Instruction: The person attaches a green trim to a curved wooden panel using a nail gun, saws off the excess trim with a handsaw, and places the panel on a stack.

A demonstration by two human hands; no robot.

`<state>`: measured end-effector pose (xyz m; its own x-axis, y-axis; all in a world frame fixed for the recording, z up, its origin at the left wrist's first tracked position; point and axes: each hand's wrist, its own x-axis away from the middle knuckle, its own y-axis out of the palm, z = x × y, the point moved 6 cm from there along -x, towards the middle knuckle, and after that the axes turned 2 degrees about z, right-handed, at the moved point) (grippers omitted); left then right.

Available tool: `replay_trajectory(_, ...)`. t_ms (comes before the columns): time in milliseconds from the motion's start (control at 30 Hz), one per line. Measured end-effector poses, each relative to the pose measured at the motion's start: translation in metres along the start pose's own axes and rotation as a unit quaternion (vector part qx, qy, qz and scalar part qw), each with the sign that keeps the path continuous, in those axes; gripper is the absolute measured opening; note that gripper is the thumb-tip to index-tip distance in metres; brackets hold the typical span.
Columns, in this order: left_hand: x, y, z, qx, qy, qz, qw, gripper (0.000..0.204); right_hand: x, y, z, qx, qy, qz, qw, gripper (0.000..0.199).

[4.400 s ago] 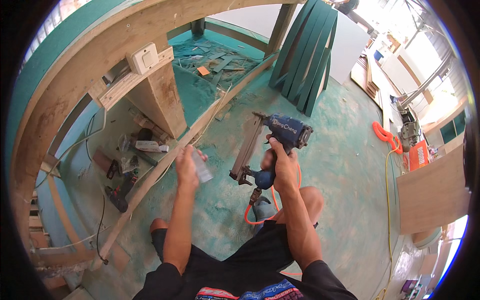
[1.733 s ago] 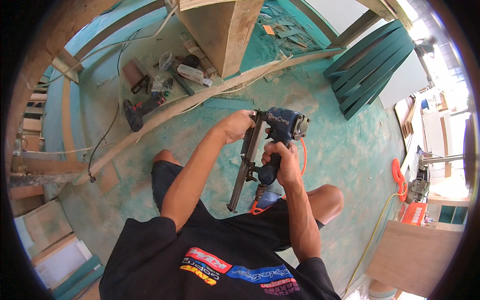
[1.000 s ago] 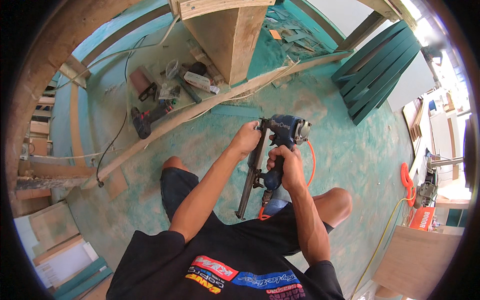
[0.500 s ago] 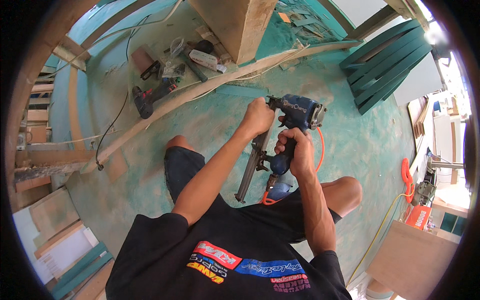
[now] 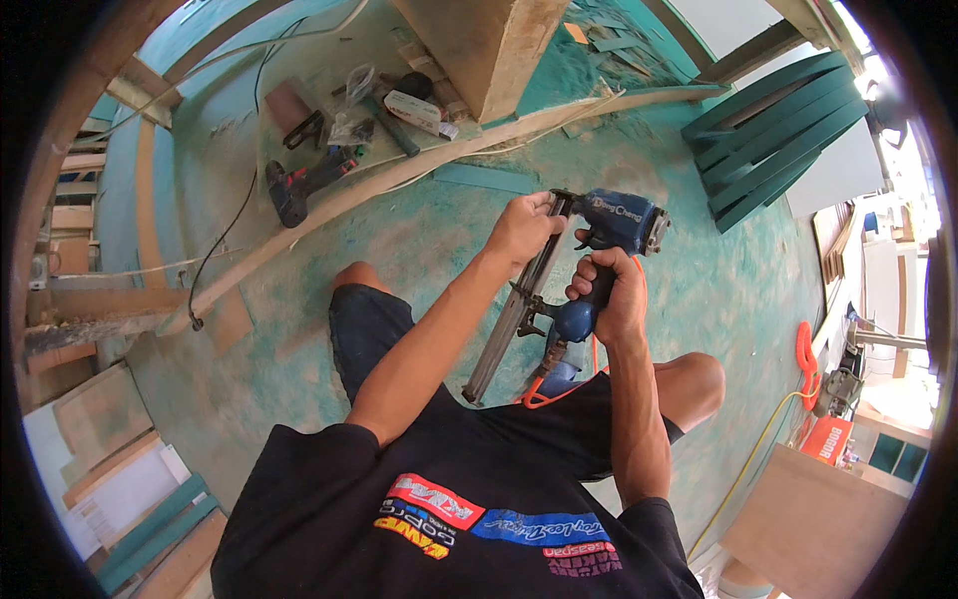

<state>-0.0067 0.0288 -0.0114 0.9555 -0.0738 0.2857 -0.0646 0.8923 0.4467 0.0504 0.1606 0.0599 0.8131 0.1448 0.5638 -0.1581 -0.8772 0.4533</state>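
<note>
A blue and black pneumatic nail gun [image 5: 614,222] is held up in front of my body, its long metal magazine [image 5: 499,342] slanting down toward my lap. My right hand [image 5: 621,299] is wrapped round the black handle. At the nose end, my left hand [image 5: 524,235] has its fingers closed on the top of the magazine; part of the fingertips is hidden. An orange air hose [image 5: 539,391] runs from the fitting under the handle.
A wooden beam [image 5: 289,255] crosses ahead of me. Beyond it lie a cordless drill [image 5: 291,200], a hammer [image 5: 397,130] and a white box [image 5: 414,112]. Dark green slatted boards [image 5: 773,140] stand at the far right. A wooden panel [image 5: 813,524] sits at the near right.
The nail gun has shifted slightly right and tilted, with my right hand moving along with it. My left hand's grip has changed from a fist to fingers placed on the magazine's top.
</note>
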Motion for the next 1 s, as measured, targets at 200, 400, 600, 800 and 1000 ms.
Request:
replay_trajectory(200,0.007,-0.011,-0.014,0.018,-0.127,-0.138,0.982,0.042,-0.003,-0.002,-0.006,-0.055,0.022,-0.039,0.998,0.04)
replay_trajectory(400,0.006,-0.021,0.0,-0.113,-0.095,-0.061,0.987,0.047,-0.003,0.007,-0.006,-0.092,0.053,-0.077,0.991,0.043)
replay_trajectory(600,0.003,-0.019,0.02,-0.258,-0.071,-0.059,0.962,0.056,-0.011,0.003,-0.005,-0.134,0.061,-0.074,0.986,0.041)
replay_trajectory(800,0.025,-0.092,0.064,-0.129,-0.075,0.023,0.989,0.08,-0.014,0.001,-0.02,-0.214,0.027,-0.073,0.974,0.041)
replay_trajectory(1000,0.144,-0.166,0.075,0.071,-0.036,0.149,0.986,0.066,-0.019,-0.02,-0.03,-0.271,-0.025,-0.027,0.962,0.036)
